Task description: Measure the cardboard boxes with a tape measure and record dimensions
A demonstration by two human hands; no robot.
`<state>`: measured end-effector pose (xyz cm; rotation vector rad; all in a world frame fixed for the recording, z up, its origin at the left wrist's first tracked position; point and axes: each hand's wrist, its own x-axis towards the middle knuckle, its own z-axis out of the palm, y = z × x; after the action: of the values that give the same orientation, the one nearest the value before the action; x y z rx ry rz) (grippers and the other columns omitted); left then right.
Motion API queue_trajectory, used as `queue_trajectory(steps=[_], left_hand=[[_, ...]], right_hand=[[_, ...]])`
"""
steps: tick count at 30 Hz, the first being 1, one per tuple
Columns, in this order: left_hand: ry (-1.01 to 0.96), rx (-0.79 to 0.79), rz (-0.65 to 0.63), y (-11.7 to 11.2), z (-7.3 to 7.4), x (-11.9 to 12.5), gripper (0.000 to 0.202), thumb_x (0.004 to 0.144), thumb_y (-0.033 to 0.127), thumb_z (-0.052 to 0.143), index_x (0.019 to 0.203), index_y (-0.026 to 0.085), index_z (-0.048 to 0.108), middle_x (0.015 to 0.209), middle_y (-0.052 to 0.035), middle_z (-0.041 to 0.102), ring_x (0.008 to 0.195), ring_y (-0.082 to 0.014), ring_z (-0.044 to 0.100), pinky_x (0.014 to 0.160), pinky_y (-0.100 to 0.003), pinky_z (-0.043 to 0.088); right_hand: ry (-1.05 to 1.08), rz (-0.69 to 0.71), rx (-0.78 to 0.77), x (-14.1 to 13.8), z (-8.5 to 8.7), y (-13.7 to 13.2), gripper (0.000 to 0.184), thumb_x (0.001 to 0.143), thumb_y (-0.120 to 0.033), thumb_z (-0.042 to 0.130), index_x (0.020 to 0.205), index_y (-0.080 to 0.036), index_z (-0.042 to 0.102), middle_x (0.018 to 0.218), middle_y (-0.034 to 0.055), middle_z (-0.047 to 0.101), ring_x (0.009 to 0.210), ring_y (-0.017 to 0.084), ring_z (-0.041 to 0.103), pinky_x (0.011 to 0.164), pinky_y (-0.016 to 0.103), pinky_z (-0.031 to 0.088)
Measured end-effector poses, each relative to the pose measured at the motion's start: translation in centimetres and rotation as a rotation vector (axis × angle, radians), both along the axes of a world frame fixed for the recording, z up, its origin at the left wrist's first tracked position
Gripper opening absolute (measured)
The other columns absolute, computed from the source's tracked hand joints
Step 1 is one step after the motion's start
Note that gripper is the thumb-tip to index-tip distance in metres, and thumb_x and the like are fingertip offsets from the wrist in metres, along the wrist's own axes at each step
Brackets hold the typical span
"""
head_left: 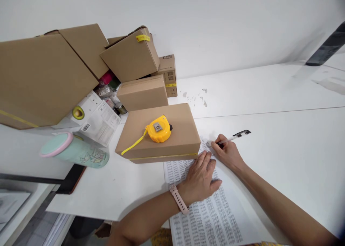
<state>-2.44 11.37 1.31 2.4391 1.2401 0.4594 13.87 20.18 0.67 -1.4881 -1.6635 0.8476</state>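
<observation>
My right hand (228, 153) grips a pen (237, 135), its tip down on a printed sheet (207, 217) full of small rows of figures. My left hand (201, 176), with a pink watch strap at the wrist, lies flat on the same sheet with fingers stretched out, holding nothing. Just beyond both hands sits a shut cardboard box (159, 133), one corner over the sheet's top edge. A yellow tape measure (158, 128) rests on the box lid, its yellow blade trailing toward the front left.
Several more cardboard boxes (132, 54) are stacked at the back left against the white wall. A mint tumbler with a pink lid (74, 151) lies on its side at the left, by papers and a small packet. White tabletop (283, 131) stretches right.
</observation>
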Motion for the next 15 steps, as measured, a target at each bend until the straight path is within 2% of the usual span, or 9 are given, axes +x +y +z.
queue_trajectory(steps=[11,15], left_hand=[[0.005,0.001,0.0,0.01,0.2,0.0,0.062,0.093,0.045,0.053,0.139,0.005,0.042,0.157,-0.0232,0.032,0.15,-0.0334,0.02,0.122,-0.048,0.025],[0.003,0.021,0.002,-0.05,0.08,-0.08,0.063,0.093,0.044,0.054,0.14,0.004,0.043,0.157,-0.0234,0.032,0.149,-0.0338,0.02,0.122,-0.047,0.025]], right_hand=[[0.011,0.005,0.015,0.0,-0.13,-0.01,0.024,0.084,-0.037,0.057,0.069,-0.024,0.043,0.049,-0.0069,0.042,0.047,0.012,0.041,0.048,0.025,0.033],[0.068,-0.067,0.068,0.15,-0.14,-0.06,0.026,0.086,-0.04,0.058,0.07,-0.024,0.046,0.053,-0.0058,0.045,0.049,0.012,0.042,0.048,0.025,0.035]])
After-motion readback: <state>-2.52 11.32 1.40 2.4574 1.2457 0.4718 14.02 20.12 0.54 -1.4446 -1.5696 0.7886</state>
